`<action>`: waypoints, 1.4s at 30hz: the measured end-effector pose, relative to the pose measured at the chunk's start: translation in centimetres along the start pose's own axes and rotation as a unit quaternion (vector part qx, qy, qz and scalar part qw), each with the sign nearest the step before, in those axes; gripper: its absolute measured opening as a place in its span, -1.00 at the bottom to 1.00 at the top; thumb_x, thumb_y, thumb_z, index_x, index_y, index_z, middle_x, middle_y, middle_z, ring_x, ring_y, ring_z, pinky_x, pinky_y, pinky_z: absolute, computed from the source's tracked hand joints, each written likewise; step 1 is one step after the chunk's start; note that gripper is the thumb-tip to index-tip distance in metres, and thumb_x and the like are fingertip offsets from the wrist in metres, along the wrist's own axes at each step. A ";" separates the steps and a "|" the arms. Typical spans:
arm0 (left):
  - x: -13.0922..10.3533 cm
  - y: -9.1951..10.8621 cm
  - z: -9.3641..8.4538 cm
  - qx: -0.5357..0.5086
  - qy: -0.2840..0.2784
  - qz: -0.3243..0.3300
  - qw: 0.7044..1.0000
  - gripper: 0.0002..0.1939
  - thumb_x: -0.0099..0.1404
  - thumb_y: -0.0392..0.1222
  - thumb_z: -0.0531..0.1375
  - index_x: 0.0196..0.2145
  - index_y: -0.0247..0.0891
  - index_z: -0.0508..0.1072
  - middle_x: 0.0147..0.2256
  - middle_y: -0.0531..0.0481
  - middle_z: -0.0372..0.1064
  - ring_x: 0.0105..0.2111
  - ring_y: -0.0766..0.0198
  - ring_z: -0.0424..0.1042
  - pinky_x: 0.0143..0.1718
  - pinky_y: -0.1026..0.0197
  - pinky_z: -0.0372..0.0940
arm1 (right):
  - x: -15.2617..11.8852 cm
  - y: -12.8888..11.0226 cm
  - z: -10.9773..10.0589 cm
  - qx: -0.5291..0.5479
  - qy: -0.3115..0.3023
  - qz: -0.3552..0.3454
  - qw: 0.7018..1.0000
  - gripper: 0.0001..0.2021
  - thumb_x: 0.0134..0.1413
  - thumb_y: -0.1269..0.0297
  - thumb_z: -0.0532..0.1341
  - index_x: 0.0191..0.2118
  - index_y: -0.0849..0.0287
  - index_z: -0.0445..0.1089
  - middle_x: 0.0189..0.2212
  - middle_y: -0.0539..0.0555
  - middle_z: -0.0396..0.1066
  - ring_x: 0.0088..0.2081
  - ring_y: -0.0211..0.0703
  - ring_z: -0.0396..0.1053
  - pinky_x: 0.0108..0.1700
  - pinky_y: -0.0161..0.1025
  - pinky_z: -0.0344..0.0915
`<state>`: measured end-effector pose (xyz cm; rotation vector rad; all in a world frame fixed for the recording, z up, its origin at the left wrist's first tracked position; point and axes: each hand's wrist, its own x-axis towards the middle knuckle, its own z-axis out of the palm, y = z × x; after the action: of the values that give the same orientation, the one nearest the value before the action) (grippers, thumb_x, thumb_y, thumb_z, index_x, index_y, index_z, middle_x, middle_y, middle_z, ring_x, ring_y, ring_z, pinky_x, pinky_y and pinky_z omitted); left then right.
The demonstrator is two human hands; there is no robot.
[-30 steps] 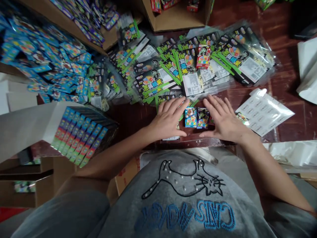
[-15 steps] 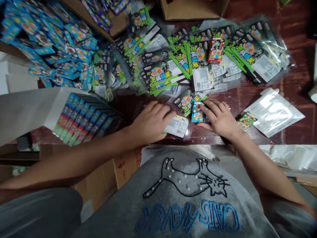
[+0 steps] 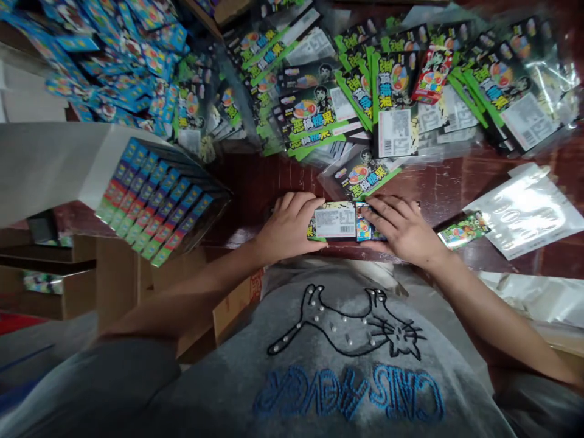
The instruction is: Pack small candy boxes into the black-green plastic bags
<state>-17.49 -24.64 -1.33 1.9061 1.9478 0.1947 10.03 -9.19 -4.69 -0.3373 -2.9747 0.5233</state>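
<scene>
My left hand [image 3: 289, 226] grips the left end of a black-and-green candy bag [image 3: 335, 220], thumb along its near edge. The bag lies with its white printed label upward. My right hand [image 3: 404, 228] is closed over small candy boxes [image 3: 364, 222], a blue one showing at the left; the fingers hide the others. The right end of the bag meets the left side of the boxes; I cannot tell whether they are inside its mouth. Just beyond the hands lies another candy bag [image 3: 365, 173], front side up.
Many filled-looking or flat candy bags [image 3: 314, 109] overlap across the back, with a red candy box [image 3: 432, 74] on them. Blue boxes [image 3: 104, 67] are heaped at far left. A row of stacked boxes [image 3: 152, 201] stands left. At right are a green box [image 3: 465, 230] and silvery pouch [image 3: 524, 210].
My left hand has straightened the candy bag and brought its right end against the boxes in my right hand. The camera view has shifted slightly.
</scene>
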 end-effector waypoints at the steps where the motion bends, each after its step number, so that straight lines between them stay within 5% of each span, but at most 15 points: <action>1: 0.2 -0.1 -0.1 -0.002 -0.008 0.013 1.000 -0.06 0.13 0.06 0.52 0.35 -0.30 0.31 0.25 -0.32 0.33 0.20 -0.21 0.31 0.30 -0.20 0.25 | 0.1 -0.1 -0.1 0.007 -0.008 -0.007 1.000 -0.28 0.43 -0.21 0.14 0.46 0.20 0.27 0.47 0.35 0.26 0.41 0.31 0.26 0.38 0.25 0.18; 7: 0.9 -0.3 -0.3 0.004 -0.021 0.036 0.999 -0.04 0.12 0.06 0.54 0.36 -0.33 0.31 0.25 -0.33 0.33 0.20 -0.23 0.30 0.30 -0.21 0.24 | -1.6 1.2 -2.6 0.015 0.010 0.062 0.998 0.18 0.17 -0.52 0.17 0.63 0.16 -0.20 0.58 0.44 -0.05 0.57 0.46 -0.06 0.51 0.54 -0.20; 12: 1.5 0.4 0.0 -0.009 -0.025 0.037 0.999 -0.03 0.12 0.11 0.54 0.36 -0.28 0.31 0.25 -0.31 0.33 0.19 -0.21 0.30 0.29 -0.21 0.24 | -2.4 2.8 -2.6 0.061 -0.007 0.061 0.996 -0.12 0.35 -0.35 0.13 0.56 0.09 0.04 0.38 0.29 0.39 0.41 0.29 0.29 0.55 0.48 -0.20; 20: 1.5 1.2 0.8 -0.023 -0.002 0.025 0.999 -0.06 0.17 0.08 0.50 0.38 -0.22 0.28 0.25 -0.26 0.32 0.21 -0.17 0.27 0.32 -0.19 0.22 | -1.3 1.4 -1.2 0.095 0.015 0.055 0.994 -0.21 0.36 -0.24 0.21 0.54 0.02 0.12 0.34 0.22 0.44 0.36 0.23 0.38 0.58 0.48 -0.33; 24: 1.8 1.1 0.6 -0.025 -0.015 0.056 0.998 -0.07 0.19 0.10 0.49 0.40 -0.23 0.27 0.26 -0.27 0.31 0.21 -0.18 0.28 0.32 -0.19 0.22 | -1.8 1.5 -1.5 0.077 -0.009 0.022 0.997 -0.11 0.38 -0.24 0.19 0.62 -0.01 -0.12 0.46 0.24 0.29 0.48 0.30 0.23 0.55 0.54 -0.39; 27: 2.0 0.8 0.4 -0.019 -0.019 0.058 0.998 -0.07 0.20 0.10 0.49 0.40 -0.24 0.28 0.26 -0.28 0.32 0.21 -0.19 0.28 0.31 -0.19 0.22 | -3.7 2.4 -3.2 0.044 -0.021 0.060 0.997 0.11 0.28 -0.36 0.22 0.64 0.04 -0.36 0.57 0.30 0.02 0.57 0.44 -0.02 0.50 0.66 -0.42; 29: 2.0 0.7 0.4 -0.021 -0.023 0.054 0.998 -0.07 0.20 0.08 0.48 0.40 -0.23 0.28 0.26 -0.28 0.32 0.22 -0.21 0.28 0.31 -0.21 0.22 | -5.2 3.1 -4.5 0.029 -0.038 0.092 0.995 0.10 0.27 -0.31 0.27 0.64 0.04 -0.32 0.58 0.30 0.00 0.57 0.51 -0.06 0.47 0.71 -0.44; 31: 2.1 0.8 0.4 -0.025 -0.025 0.053 0.998 -0.08 0.19 0.06 0.48 0.41 -0.20 0.27 0.26 -0.27 0.32 0.22 -0.21 0.27 0.31 -0.23 0.22 | -6.0 3.7 -5.1 0.030 -0.043 0.100 0.994 -0.05 0.31 -0.17 0.29 0.62 0.02 -0.13 0.51 0.27 0.21 0.53 0.47 0.07 0.48 0.68 -0.43; 36: 2.7 1.8 0.7 -0.028 -0.032 0.058 0.997 -0.05 0.15 0.05 0.52 0.39 -0.19 0.28 0.26 -0.26 0.32 0.21 -0.19 0.28 0.32 -0.21 0.23 | -3.4 3.3 -3.0 0.074 -0.012 0.063 0.995 -0.25 0.32 -0.17 0.30 0.48 0.02 0.21 0.34 0.21 0.45 0.37 0.28 0.33 0.55 0.55 -0.45; 39: 3.0 2.1 0.8 -0.024 -0.031 0.056 0.998 -0.05 0.15 0.07 0.51 0.39 -0.22 0.28 0.26 -0.27 0.31 0.21 -0.20 0.27 0.32 -0.22 0.22 | -1.6 2.3 -1.9 0.069 -0.005 0.046 0.997 -0.26 0.35 -0.26 0.22 0.48 -0.03 0.20 0.34 0.16 0.44 0.37 0.24 0.32 0.55 0.53 -0.49; 42: 2.8 1.9 0.9 -0.020 -0.030 0.055 0.998 -0.04 0.15 0.06 0.51 0.40 -0.23 0.26 0.27 -0.29 0.31 0.22 -0.21 0.28 0.33 -0.24 0.21 | -3.0 1.8 -2.9 0.043 -0.004 0.061 0.997 -0.12 0.34 -0.36 0.14 0.57 0.02 0.01 0.47 0.25 0.27 0.46 0.33 0.20 0.53 0.58 -0.48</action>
<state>-15.36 -21.95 -1.92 1.9728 1.7888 0.2044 13.68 -7.30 -2.75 -0.5119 -2.9409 0.6643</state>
